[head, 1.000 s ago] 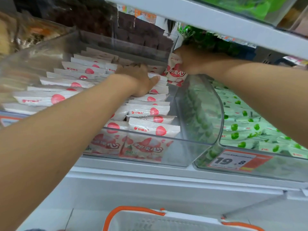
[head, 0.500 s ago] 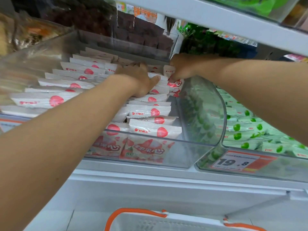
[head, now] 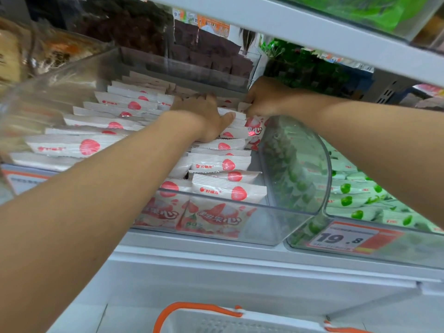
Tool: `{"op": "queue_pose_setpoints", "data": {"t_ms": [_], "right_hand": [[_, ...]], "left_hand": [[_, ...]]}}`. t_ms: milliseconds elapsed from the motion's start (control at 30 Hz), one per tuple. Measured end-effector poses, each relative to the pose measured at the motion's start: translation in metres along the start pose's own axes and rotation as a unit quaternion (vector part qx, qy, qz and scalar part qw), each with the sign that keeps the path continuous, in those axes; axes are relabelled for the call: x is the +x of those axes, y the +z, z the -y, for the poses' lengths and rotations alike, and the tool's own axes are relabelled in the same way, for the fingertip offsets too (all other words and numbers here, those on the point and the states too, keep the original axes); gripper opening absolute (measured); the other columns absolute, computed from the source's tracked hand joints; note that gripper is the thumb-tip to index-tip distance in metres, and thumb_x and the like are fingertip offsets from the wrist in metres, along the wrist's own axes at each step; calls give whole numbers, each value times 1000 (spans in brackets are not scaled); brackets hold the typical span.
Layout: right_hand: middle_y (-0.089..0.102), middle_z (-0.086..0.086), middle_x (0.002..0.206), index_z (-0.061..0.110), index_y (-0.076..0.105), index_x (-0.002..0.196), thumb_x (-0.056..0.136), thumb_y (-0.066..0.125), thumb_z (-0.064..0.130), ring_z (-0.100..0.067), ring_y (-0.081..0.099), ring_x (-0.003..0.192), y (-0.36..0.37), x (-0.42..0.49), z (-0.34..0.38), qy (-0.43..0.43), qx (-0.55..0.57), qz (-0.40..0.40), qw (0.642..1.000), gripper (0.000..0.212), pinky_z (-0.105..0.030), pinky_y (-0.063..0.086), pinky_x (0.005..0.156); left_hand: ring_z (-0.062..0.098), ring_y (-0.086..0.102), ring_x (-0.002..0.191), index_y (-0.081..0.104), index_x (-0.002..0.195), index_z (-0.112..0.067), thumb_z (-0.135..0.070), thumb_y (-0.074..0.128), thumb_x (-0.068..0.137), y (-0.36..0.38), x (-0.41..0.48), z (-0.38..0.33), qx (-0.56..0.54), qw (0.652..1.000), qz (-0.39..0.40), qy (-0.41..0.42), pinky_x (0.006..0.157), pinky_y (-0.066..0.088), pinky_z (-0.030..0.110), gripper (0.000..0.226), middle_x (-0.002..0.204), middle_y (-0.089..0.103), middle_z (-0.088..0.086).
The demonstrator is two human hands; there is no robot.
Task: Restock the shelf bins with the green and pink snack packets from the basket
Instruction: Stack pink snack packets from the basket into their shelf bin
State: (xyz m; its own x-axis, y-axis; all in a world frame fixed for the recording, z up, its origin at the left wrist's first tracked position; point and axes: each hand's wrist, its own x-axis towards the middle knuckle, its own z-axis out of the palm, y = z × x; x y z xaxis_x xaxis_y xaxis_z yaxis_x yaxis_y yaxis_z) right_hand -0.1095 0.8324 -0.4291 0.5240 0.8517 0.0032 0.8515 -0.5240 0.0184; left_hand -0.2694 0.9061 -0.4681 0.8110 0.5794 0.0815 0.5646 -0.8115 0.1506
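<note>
A clear bin [head: 278,227] on the shelf holds rows of upright pink strawberry packets [head: 218,164]. My left hand [head: 204,116] rests flat on the packets deep in the bin and leans against them, thumb stretched right. Beside it, my right hand [head: 266,97] pinches the top of one pink packet [head: 253,129], which stands low in the bin's back right corner against the side wall. The neighbouring clear bin [head: 408,251] on the right holds green packets [head: 355,203]. The white basket [head: 216,323] with orange handles shows at the bottom edge; its contents are hidden.
The shelf above [head: 312,27] hangs close over both hands. Dark packets [head: 204,54] and green bags [head: 300,66] fill bins behind. An orange price tag [head: 346,236] reading 19.8 sits on the green bin's front. A white shelf ledge [head: 240,265] runs below the bins.
My right hand has lowered the pink packet from above the bin down into its back right corner. My left hand has stayed on the packets.
</note>
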Motion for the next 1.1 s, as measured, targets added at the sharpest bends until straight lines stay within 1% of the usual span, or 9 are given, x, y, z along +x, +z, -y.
{"op": "queue_pose_setpoints", "data": {"t_ms": [300, 367, 433, 533, 600, 700, 800, 933, 1100], "right_hand": [[44, -5, 58, 10, 44, 55, 82, 68, 13, -17, 42, 51, -3, 0, -2, 15, -29, -7, 999, 36, -25, 31, 48], [54, -8, 63, 6, 56, 61, 79, 67, 3, -19, 51, 56, -6, -1, -5, 17, -33, -40, 999, 21, -27, 44, 53], [68, -12, 83, 2, 70, 83, 76, 72, 2, -25, 65, 75, -4, -1, -8, 16, -29, -77, 997, 8, -35, 57, 72], [70, -13, 92, 3, 71, 94, 76, 75, 2, -28, 67, 86, 2, -1, -7, 29, -32, -109, 993, 19, -34, 56, 79], [65, -11, 81, 4, 66, 82, 78, 71, 0, -27, 66, 82, 3, -3, -4, 32, -54, -111, 992, 8, -28, 50, 70], [53, -9, 72, 6, 51, 68, 78, 68, -4, -28, 62, 81, 2, -9, 1, 46, -62, -123, 989, 22, -26, 42, 68], [54, -12, 87, 6, 53, 83, 80, 60, -7, -28, 61, 91, 2, -24, 8, 54, -50, -127, 989, 15, -27, 43, 72], [62, -14, 103, 4, 64, 102, 86, 57, 2, -29, 62, 93, 8, -57, 22, 53, -9, -128, 990, 17, -29, 48, 74], [69, -14, 98, 11, 68, 92, 83, 54, 6, -32, 64, 93, 7, -129, 50, 36, 104, -158, 981, 18, -35, 54, 81]], "left_hand": [[31, 25, 145, 24, 152, -18, -65, 23, 97, 2, 0, 0, -4, 1000, -6, -1, 118, 17, 46, 73, 160, 25, 8], [32, 25, 146, 24, 152, -18, -65, 23, 97, 2, 0, 0, -3, 1000, -5, 1, 118, 17, 46, 73, 160, 24, 7], [32, 25, 146, 24, 152, -18, -65, 23, 97, 1, 0, 0, -6, 1000, -5, 1, 118, 17, 46, 73, 160, 24, 7], [32, 25, 145, 24, 152, -18, -65, 23, 98, 1, -2, -1, -9, 1000, -6, 2, 118, 17, 46, 72, 160, 24, 8], [33, 27, 145, 25, 152, -18, -64, 24, 97, 1, -2, -1, -16, 1000, -12, 3, 118, 19, 46, 71, 160, 26, 8], [32, 32, 142, 30, 150, -18, -63, 27, 98, 0, -3, 0, -24, 1000, -16, 10, 115, 24, 45, 69, 157, 31, 8], [31, 36, 139, 35, 149, -19, -60, 33, 99, -7, -8, -3, -31, 999, -15, 12, 112, 30, 43, 65, 154, 37, 8], [32, 50, 124, 51, 136, -16, -46, 48, 97, -22, -33, -9, -37, 997, -64, 0, 101, 43, 41, 49, 138, 53, 11], [27, 59, 82, 60, 90, -14, -25, 54, 90, -33, -103, -24, -139, 973, -186, 7, 65, 45, 34, 13, 86, 64, 5]]}}
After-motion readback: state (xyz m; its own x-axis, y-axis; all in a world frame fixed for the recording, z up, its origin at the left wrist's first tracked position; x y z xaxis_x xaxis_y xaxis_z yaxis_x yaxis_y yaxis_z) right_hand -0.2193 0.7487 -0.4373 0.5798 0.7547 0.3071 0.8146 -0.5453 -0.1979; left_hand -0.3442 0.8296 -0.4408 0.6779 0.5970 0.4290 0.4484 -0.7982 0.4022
